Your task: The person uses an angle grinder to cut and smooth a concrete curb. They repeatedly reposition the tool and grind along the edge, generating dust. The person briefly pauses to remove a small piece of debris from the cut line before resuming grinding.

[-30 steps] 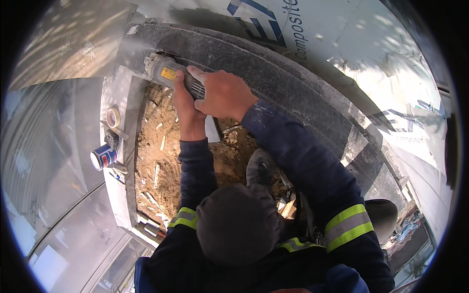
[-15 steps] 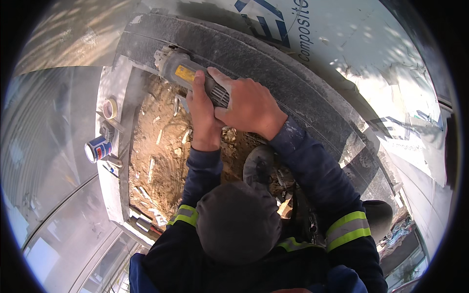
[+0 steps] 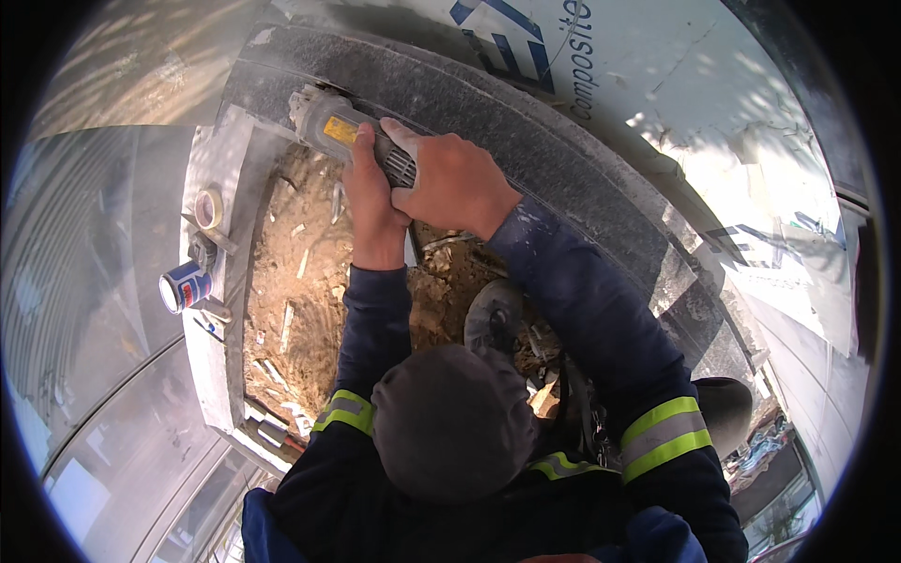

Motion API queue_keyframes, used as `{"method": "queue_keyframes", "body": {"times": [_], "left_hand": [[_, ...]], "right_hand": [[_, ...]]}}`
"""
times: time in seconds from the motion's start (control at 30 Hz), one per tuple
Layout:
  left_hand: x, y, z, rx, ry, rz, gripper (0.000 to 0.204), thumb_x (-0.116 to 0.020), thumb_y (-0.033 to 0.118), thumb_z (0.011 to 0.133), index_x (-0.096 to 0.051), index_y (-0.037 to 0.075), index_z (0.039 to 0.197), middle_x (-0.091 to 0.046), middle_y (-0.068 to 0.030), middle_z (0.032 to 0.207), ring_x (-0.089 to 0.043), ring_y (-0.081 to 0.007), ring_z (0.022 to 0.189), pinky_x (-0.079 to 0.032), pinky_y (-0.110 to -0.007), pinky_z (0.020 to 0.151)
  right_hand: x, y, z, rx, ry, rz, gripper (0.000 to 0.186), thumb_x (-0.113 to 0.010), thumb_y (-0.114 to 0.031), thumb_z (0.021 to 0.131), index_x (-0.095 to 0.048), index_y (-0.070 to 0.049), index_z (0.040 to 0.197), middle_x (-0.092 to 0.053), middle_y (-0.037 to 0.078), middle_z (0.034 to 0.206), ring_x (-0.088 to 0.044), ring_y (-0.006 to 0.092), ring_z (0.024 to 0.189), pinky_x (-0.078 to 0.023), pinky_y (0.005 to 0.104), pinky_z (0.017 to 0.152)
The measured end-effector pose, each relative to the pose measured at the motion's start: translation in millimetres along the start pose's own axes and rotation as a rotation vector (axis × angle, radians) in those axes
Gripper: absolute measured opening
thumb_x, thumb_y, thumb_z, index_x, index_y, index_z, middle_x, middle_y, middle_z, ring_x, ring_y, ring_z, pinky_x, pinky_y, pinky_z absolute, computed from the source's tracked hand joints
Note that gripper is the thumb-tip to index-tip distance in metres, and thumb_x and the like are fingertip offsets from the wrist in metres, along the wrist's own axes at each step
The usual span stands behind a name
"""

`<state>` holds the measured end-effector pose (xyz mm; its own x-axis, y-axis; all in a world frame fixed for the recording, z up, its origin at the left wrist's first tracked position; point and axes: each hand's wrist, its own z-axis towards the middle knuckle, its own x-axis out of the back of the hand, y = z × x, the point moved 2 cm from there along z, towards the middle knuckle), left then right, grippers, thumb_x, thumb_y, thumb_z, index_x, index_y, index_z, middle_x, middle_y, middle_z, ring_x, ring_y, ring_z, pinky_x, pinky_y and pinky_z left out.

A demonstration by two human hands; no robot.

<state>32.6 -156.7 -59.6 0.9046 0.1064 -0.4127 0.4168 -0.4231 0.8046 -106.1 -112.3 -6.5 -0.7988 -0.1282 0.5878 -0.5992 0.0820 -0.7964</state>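
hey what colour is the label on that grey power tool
The label is mostly yellow; it shows best in the head view.

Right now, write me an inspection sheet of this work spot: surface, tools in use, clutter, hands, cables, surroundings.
Surface: dark slab, with pale dusty marks.
Tools in use: grey power tool with a yellow label, its head over the slab's left part; whether it touches is unclear.
Clutter: tape roll and blue-and-white tin at the pale ledge; pale scraps on the soil.
Hands: left hand and right hand both grip the power tool.
Cables: nothing seen for certain; the right hand hides part of the tool.
Surroundings: printed white sheeting beyond the slab, grey panels at left.
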Motion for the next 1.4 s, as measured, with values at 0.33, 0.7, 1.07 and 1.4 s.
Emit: {"method": "queue_keyframes", "body": {"times": [0.33,0.7,1.07,1.4], "left_hand": [[-12,-12,-33,-0.006,-0.003,0.065,0.044,-0.059,0.040,0.110,-0.061,-0.002,0.122,-0.074,-0.0143,0.104,-0.077,-0.0240,0.091,-0.065,-0.036,0.081],[-15,-13,-38,0.004,0.000,0.019,0.041,-0.060,0.038,0.110,-0.061,-0.001,0.122,-0.074,-0.0141,0.104,-0.076,-0.0233,0.089,-0.066,-0.034,0.079],[-3,-17,-18,-0.012,-0.012,0.043,0.042,-0.059,0.039,0.110,-0.062,-0.002,0.119,-0.074,-0.0128,0.102,-0.076,-0.0232,0.088,-0.065,-0.036,0.078],[-23,-25,-47,-0.005,-0.007,-0.036,0.035,-0.064,0.034,0.108,-0.062,0.000,0.119,-0.071,-0.0087,0.098,-0.073,-0.0154,0.081,-0.061,-0.030,0.070]], "right_hand": [[7,5,-32,-0.002,0.011,0.022,0.094,-0.078,-0.034,0.078,-0.044,-0.012,0.163,-0.075,0.024,0.094,-0.074,0.0440,0.090,-0.060,0.0502,0.087],[14,-2,-38,-0.029,0.013,0.009,0.092,-0.079,-0.033,0.078,-0.047,-0.013,0.162,-0.075,0.025,0.094,-0.073,0.0446,0.092,-0.060,0.0504,0.086],[4,8,-22,-0.019,0.001,-0.001,0.095,-0.078,-0.035,0.077,-0.045,-0.012,0.163,-0.076,0.024,0.099,-0.073,0.0447,0.092,-0.060,0.0491,0.086],[22,1,-53,-0.044,0.006,-0.003,0.091,-0.080,-0.034,0.079,-0.047,-0.012,0.161,-0.075,0.024,0.097,-0.073,0.0442,0.092,-0.060,0.0481,0.086]]}}
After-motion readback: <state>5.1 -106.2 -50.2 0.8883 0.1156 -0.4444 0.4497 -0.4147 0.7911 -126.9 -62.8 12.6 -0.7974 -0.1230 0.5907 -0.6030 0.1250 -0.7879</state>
